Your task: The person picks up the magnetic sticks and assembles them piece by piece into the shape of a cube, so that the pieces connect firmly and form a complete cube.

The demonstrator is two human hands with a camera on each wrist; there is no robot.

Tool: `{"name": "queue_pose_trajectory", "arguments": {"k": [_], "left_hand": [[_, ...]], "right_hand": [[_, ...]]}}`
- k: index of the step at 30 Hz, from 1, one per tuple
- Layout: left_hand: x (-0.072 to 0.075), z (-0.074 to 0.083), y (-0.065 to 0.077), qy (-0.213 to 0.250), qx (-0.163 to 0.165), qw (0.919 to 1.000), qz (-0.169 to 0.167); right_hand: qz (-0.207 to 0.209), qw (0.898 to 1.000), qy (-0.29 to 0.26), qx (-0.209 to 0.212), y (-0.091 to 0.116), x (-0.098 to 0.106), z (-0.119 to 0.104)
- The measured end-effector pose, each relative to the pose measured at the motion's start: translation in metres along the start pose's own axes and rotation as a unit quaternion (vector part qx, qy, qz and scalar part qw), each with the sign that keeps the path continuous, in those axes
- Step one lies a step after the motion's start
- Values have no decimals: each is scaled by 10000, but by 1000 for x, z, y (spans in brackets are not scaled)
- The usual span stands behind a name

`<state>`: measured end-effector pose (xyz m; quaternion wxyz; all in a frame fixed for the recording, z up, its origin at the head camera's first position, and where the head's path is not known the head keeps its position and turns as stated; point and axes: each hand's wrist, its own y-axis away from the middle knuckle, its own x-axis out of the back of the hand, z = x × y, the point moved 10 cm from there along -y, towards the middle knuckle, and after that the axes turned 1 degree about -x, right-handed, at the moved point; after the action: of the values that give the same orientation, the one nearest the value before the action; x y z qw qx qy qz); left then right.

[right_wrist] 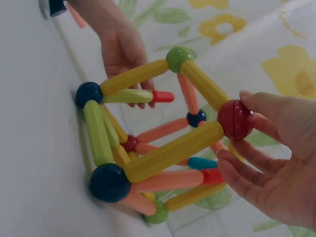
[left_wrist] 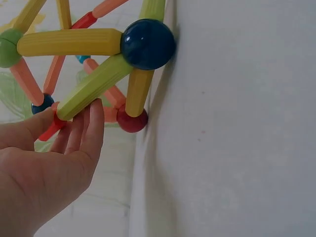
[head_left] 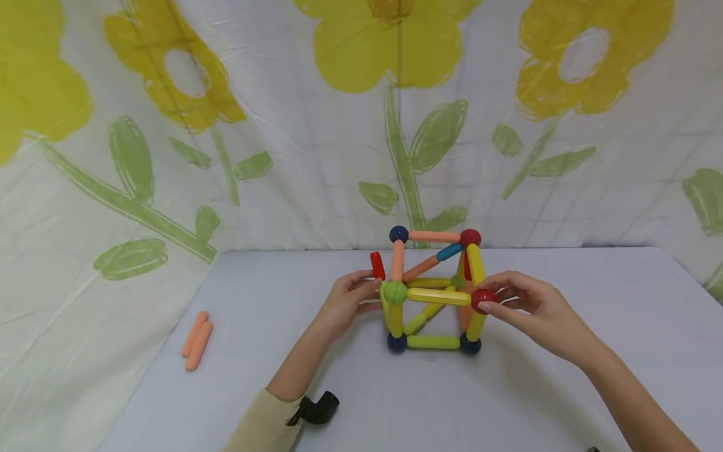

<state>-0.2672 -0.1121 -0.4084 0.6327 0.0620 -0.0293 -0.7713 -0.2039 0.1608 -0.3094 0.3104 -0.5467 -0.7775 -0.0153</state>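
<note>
A cube-like frame of magnetic building rods and balls stands on the table, its front yellow rod joining a green ball to a red ball. My right hand pinches that red ball between thumb and fingers at the upper front right corner. On the frame's left side, my left hand holds a lime green rod where it meets a short red rod. The green rod slants up from a dark blue ball at a lower corner. The red rod's free end sticks up beyond my fingers.
Two loose orange rods lie side by side at the left of the white table. Behind it hangs a white cloth with yellow flowers. A black strap piece is at the left wrist.
</note>
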Motion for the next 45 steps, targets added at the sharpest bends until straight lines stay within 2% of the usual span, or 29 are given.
{"name": "queue_pose_trajectory", "arguments": {"k": [3,12,24,32,39,41,45], "left_hand": [[-1,3,-4,62,-71,10000,28],[-17,12,-12,-65,-251,9993,-261],[-26,13,-18,-170,-181,9992,-310],[-20,13,-20,185,-225,9995,-98],[-29,8,-18,392,-39,9988,-291],[-31,8,-18,251,-71,9992,-314],[-37,6,-18,-312,-111,9983,-480]], "right_hand": [[1,10000,13,-18,0,0,0],[-8,10000,25,-54,0,0,0],[-16,10000,38,-61,1,0,1],[-15,10000,64,2,0,-1,-1],[-7,10000,94,-9,0,-1,-2],[-5,9999,104,-12,0,-1,-2],[-20,9999,99,-35,0,-2,-1]]}}
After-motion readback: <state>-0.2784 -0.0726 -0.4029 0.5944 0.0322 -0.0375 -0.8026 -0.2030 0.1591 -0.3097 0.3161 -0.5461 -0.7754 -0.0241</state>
